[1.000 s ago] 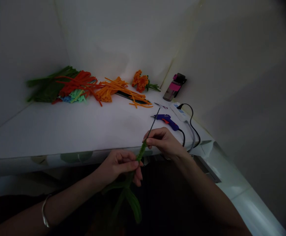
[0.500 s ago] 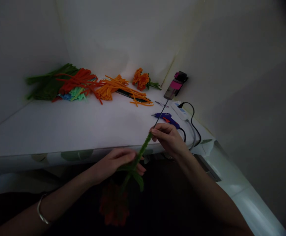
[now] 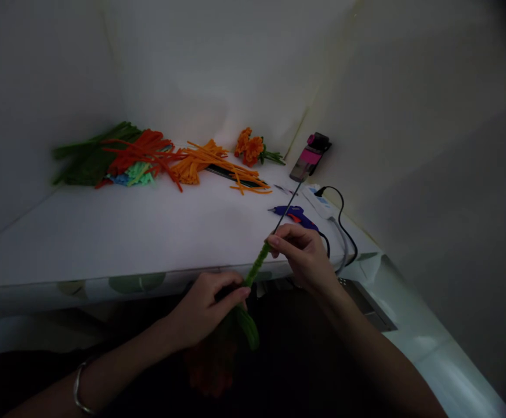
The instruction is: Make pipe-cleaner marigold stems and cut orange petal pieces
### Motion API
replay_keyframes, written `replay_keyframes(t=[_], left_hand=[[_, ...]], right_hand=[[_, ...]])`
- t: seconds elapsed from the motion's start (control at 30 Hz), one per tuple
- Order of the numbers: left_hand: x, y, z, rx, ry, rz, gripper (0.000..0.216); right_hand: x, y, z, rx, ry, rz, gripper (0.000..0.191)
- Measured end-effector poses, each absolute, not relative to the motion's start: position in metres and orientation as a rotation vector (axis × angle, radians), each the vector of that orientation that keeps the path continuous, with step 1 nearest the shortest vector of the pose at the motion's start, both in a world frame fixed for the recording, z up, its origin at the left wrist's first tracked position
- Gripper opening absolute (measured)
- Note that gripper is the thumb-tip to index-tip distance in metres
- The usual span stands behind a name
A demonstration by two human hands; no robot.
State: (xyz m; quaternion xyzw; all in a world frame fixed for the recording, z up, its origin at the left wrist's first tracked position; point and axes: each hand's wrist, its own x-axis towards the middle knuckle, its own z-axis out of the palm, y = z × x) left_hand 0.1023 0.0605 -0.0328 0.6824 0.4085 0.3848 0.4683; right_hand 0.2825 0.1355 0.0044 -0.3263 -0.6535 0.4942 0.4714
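Note:
Between my hands runs the stem of a pipe-cleaner flower, wrapped in green chenille [image 3: 259, 262], with thin dark wire [image 3: 289, 204] bare at its upper end. My right hand [image 3: 303, 255] pinches the stem where the green wrap ends. Lower down, my left hand [image 3: 213, 302] is closed around the stem just above a looped green leaf [image 3: 248, 328]. Below it the orange-red flower head [image 3: 212, 368] hangs over my dark lap, dim and partly hidden.
On the white table [image 3: 126, 232] lie green pipe cleaners [image 3: 87, 159], red ones [image 3: 142, 152], orange ones [image 3: 201, 161] and finished orange flowers [image 3: 250, 148]. A blue glue gun [image 3: 294, 213], a power strip [image 3: 318, 202] with cords and a pink-and-black bottle-like object [image 3: 309, 158] are at the right.
My left hand has closed on the stem, its thumb now across it, and slid slightly up toward the right hand. The flower head sits lower and more hidden. The view has shifted slightly.

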Motion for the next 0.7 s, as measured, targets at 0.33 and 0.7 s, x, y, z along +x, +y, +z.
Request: replay_keyframes(t=[0.33, 0.7], left_hand=[[0.095, 0.057, -0.035, 1.360, 0.787, 0.963, 0.024], [0.094, 0.054, -0.040, 1.158, 0.680, 0.993, 0.019]], right_hand=[[0.275, 0.139, 0.004, -0.726, -1.608, 1.315, 0.008], [0.271, 0.131, 0.009, -0.707, -1.620, 1.305, 0.008]])
